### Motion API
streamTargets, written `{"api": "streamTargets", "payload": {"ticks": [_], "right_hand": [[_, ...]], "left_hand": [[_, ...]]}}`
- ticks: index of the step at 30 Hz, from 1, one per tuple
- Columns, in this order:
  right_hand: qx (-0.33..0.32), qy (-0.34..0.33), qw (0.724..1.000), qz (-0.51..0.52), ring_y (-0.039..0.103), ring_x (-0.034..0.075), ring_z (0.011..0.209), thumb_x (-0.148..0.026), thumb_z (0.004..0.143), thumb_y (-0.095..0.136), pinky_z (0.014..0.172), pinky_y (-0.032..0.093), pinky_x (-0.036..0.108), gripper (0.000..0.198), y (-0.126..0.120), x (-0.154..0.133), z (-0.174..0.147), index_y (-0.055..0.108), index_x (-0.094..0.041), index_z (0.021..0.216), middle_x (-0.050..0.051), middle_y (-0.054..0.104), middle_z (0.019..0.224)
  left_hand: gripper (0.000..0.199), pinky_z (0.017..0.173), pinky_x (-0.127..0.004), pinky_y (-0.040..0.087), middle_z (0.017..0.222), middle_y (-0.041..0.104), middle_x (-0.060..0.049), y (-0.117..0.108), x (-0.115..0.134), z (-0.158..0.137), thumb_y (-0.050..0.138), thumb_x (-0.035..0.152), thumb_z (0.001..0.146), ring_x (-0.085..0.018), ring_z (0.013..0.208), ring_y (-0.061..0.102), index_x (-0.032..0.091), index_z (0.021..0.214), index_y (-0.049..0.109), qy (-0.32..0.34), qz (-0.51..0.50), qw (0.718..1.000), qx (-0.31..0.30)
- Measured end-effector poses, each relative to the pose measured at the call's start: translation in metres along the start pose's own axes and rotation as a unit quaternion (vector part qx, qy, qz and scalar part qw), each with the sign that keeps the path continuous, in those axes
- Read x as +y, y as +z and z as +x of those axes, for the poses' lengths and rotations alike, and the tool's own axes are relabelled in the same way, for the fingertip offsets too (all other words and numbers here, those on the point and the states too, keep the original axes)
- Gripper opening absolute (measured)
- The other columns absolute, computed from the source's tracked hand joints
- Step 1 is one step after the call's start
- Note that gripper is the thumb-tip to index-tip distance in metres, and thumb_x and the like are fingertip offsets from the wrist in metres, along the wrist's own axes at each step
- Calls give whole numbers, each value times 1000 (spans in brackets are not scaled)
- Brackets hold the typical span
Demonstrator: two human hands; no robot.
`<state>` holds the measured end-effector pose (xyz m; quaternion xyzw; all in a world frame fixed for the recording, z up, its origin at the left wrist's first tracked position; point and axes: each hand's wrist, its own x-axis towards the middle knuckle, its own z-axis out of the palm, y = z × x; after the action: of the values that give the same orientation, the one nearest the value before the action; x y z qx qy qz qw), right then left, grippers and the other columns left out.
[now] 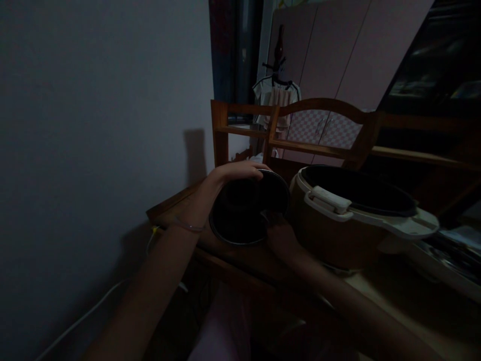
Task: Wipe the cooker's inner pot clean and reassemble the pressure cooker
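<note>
Gripping the tilted black pot (244, 208) at its upper rim, near the desk's (178, 204) left edge, the left hand (242, 171) should hold firm; right hand's (278, 229) grip, inside, too dark to tell.

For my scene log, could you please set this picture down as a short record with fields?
Left hand: gripping the upper rim of a dark round pot
Pot pose: tilted, opening toward the camera
Right hand: at the pot's opening, with a small pale item, too dark to identify
Beside pot: open-topped cooker, to the right
Surface: wooden desk
Background: hanging clothes
Light: dim
</note>
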<state>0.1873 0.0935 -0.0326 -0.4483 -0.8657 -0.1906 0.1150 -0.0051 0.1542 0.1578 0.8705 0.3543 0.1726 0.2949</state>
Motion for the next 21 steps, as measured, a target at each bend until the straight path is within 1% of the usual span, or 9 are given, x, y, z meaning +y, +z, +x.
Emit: {"api": "streamTargets", "payload": {"ticks": [3,6,9,12,14,15,17,19,21], "right_hand": [[-16,5,1000,14,46,30,129,-8,86,48,113,29,43,50,-1,-3,-1,53,-4,136,19,53,138],[-44,7,998,40,49,29,125,-10,86,47,109,33,41,50,-5,-10,-3,53,-7,136,18,56,136],[-85,4,994,69,51,26,124,-12,87,46,104,38,38,54,-8,-19,-5,48,-13,141,17,55,137],[-154,0,984,94,63,26,107,-13,89,42,90,48,37,54,-5,-29,-4,46,-16,143,17,65,123],[-176,-7,976,130,68,26,94,-15,90,40,80,51,36,53,-1,-36,-3,46,-18,143,16,68,116],[-167,-9,973,161,68,26,93,-15,91,39,78,51,35,53,0,-39,-1,46,-18,143,16,68,117],[-123,-9,960,250,67,24,98,-16,92,38,81,50,33,51,3,-48,1,46,-19,142,14,65,124],[-81,-8,932,353,66,21,101,-15,93,37,83,48,29,49,3,-56,2,49,-20,140,11,65,125],[-55,-11,895,443,65,19,98,-16,94,36,82,48,27,47,5,-65,2,51,-20,139,8,67,119]], "left_hand": [[62,91,-29,46,122,64,-4,0,-6,3,49,19,66,-23,108,58,15,127,59,-16,-9,1000,-3],[62,89,-28,47,122,64,-4,0,-7,4,49,18,67,-22,106,59,15,129,58,-29,-18,999,5],[61,88,-28,47,121,65,-6,1,-6,4,50,17,66,-22,105,59,14,126,59,-27,-24,999,7],[59,90,-29,47,120,66,-5,2,-4,5,50,18,68,-22,106,59,15,126,60,-25,-20,999,2],[59,93,-30,46,121,65,-4,2,-4,5,50,18,68,-22,109,58,15,126,60,-23,-13,1000,4],[59,95,-31,45,122,65,-5,2,-4,5,50,18,68,-23,110,57,15,126,60,-23,-14,1000,6],[60,96,-32,45,123,64,-6,2,-4,4,50,18,68,-24,111,57,13,127,59,-26,-20,999,9],[61,95,-33,46,123,64,-7,2,-6,3,49,18,68,-24,109,58,13,128,58,-26,-30,999,8],[61,94,-32,47,124,63,-6,2,-8,1,49,18,69,-23,109,58,15,130,57,-20,-40,999,4]]}}
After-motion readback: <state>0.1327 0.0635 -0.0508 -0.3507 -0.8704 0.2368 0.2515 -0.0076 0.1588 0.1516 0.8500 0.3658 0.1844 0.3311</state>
